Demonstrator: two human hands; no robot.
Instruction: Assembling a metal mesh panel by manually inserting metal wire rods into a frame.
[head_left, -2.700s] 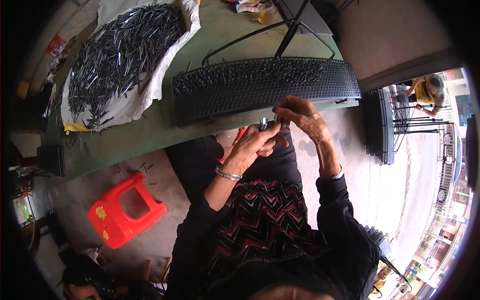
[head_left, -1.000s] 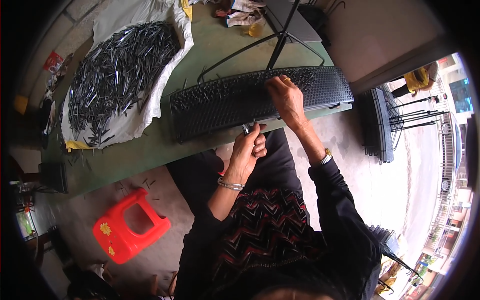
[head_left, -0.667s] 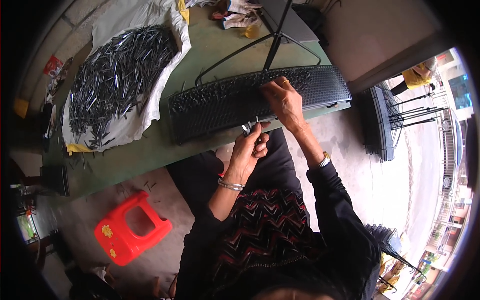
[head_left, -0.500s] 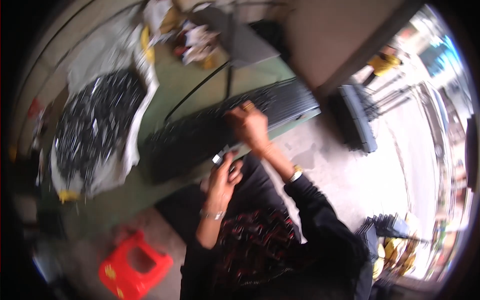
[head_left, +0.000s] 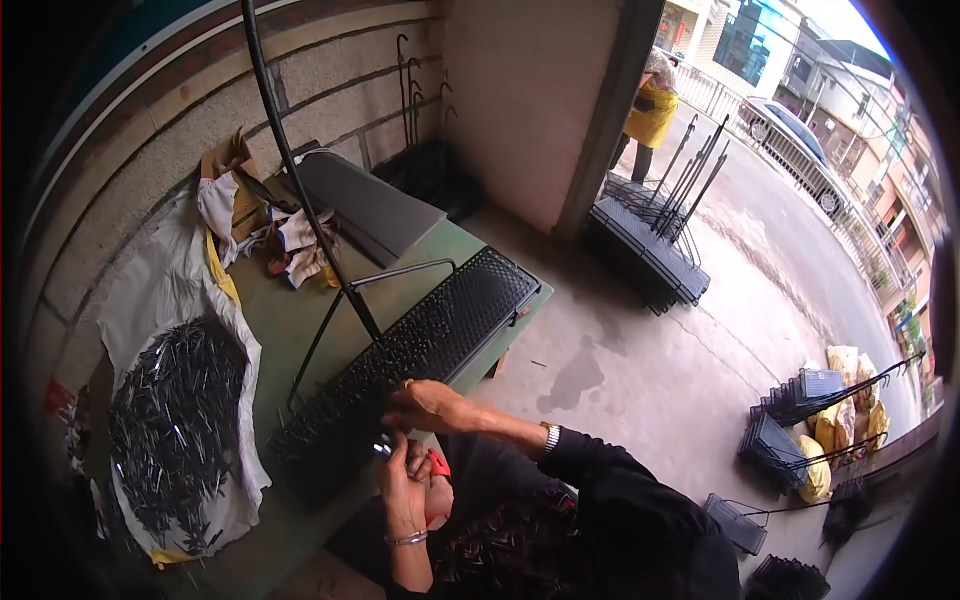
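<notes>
My left hand (head_left: 402, 490), with a bracelet at its wrist, is closed around a small shiny metal piece (head_left: 382, 447) just off the near edge of the green table. Close by, my right hand (head_left: 430, 407) reaches across with its fingers bent together; what they hold, if anything, is hidden. Both hands are at the near end of a long black mesh rack (head_left: 440, 325), whose holes hold many small dark pieces over part of its length. A red thing (head_left: 439, 464) shows beside my left hand; I cannot tell its kind.
An open white sack (head_left: 255, 420) on the green table (head_left: 390, 265) holds a heap of dark metal strips (head_left: 180, 425). A black rod (head_left: 280, 130) rises beside the rack. Gloves (head_left: 300, 245) and a grey board (head_left: 365, 205) lie behind. Stacked black racks (head_left: 650, 245) and a person in yellow (head_left: 652, 115) are outside.
The view has swung, so the table and sack appear lower and the doorway shows more. My hands stay close together and have shifted toward the rack's near end.
</notes>
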